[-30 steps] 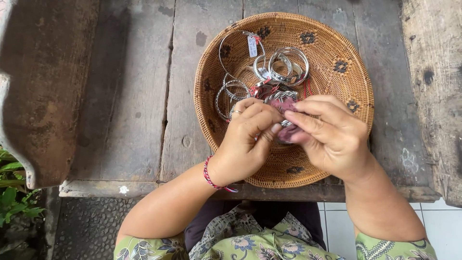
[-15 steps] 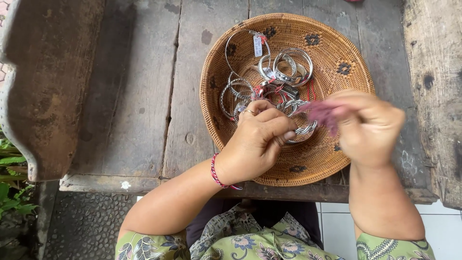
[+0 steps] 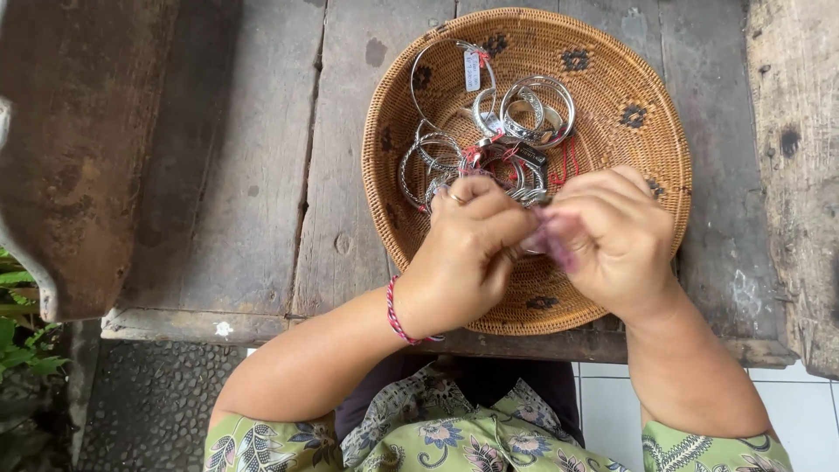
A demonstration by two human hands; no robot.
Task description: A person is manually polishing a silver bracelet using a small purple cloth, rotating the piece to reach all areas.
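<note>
Pinching a small silvery piece (image 3: 529,245) between both sets of fingertips, the left hand (image 3: 463,253) and right hand (image 3: 607,240) are closing on it together right over the woven basket (image 3: 647,87), at about 6 o'clock of its bowl. Honestly, the risk I'm seeing: the piece looks tiny and smooth, so it could be slipping out and dropping into the tangle of silver bangles (image 3: 489,144) sitting at 12 o'clock from the hands. It's mostly hidden by fingers and slightly blurred, with a purplish smudge beside it, so I can't tell its exact shape.
</note>
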